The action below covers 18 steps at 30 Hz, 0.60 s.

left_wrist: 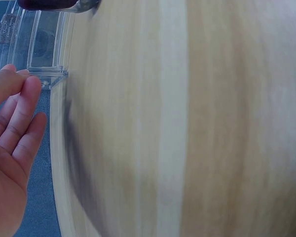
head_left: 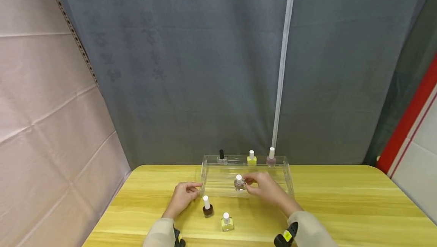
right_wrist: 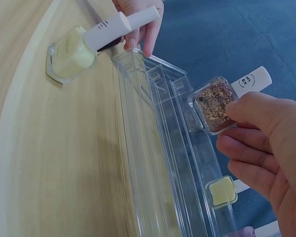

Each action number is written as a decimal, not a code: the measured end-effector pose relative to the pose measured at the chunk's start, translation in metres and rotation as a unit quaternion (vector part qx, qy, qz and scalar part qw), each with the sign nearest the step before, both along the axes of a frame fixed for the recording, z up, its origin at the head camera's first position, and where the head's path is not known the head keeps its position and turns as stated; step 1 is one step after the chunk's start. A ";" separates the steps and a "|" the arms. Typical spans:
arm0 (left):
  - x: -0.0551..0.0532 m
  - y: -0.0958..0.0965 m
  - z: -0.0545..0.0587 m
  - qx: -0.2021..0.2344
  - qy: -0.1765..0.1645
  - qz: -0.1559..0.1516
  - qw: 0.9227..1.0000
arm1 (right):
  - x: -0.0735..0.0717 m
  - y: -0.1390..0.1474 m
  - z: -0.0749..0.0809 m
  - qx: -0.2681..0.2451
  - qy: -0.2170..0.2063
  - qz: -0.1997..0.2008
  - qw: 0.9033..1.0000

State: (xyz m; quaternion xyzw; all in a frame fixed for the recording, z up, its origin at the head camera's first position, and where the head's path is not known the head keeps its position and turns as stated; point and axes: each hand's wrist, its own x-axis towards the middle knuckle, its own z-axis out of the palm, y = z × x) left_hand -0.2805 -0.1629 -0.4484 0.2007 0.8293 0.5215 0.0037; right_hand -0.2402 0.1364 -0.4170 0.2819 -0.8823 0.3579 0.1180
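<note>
My right hand (head_left: 268,190) pinches a glitter nail polish bottle (right_wrist: 214,108) with a white cap between thumb and fingers. It holds the bottle over the clear stepped display rack (right_wrist: 163,148). At the rack's left end is my left hand (head_left: 184,197), its fingers loosely bent and the fingertips at the corner. Along the rack's back tier stand a black-capped clear bottle (head_left: 222,158), a yellow bottle (head_left: 252,159) and a pale purple bottle (head_left: 271,159). A dark nail polish bottle (head_left: 208,211) and a pale yellow one (head_left: 227,224) stand on the table in front.
The rack stands on a wood-grain table (head_left: 341,201) near its back edge. Behind it hangs a grey curtain (head_left: 205,68). Pinkish cloth (head_left: 51,106) covers the left side, and a red and white panel (head_left: 416,137) is at the right.
</note>
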 end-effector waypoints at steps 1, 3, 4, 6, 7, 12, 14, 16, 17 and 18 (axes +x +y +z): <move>0.000 0.000 0.000 0.001 0.000 -0.001 1.000 | -0.001 0.000 0.000 -0.003 -0.002 0.001 1.000; 0.000 0.000 0.000 0.003 -0.001 -0.001 1.000 | -0.003 0.000 0.000 -0.010 -0.010 0.001 1.000; 0.000 0.000 0.000 0.003 -0.001 -0.002 1.000 | -0.004 0.001 -0.001 -0.011 -0.013 -0.001 1.000; 0.001 0.000 0.000 0.004 -0.002 -0.001 1.000 | -0.006 0.000 -0.002 -0.017 -0.021 -0.005 1.000; 0.001 0.001 0.001 0.003 -0.002 -0.001 1.000 | -0.007 0.000 -0.003 -0.019 -0.022 -0.008 1.000; 0.002 0.001 0.001 0.001 -0.005 0.000 1.000 | -0.012 0.000 -0.007 -0.024 -0.024 -0.022 0.999; 0.000 0.001 -0.002 0.003 -0.005 0.000 1.000 | -0.014 0.000 -0.008 -0.023 -0.020 -0.025 0.999; -0.005 0.000 -0.008 0.007 -0.005 0.000 1.000 | -0.016 0.000 -0.009 -0.021 -0.017 -0.029 0.999; -0.008 -0.001 -0.012 0.008 -0.005 0.002 1.000 | -0.017 -0.001 -0.008 -0.019 -0.015 -0.031 0.999; -0.011 -0.003 -0.016 0.008 -0.005 0.003 1.000 | -0.018 -0.001 -0.008 -0.019 -0.013 -0.031 0.999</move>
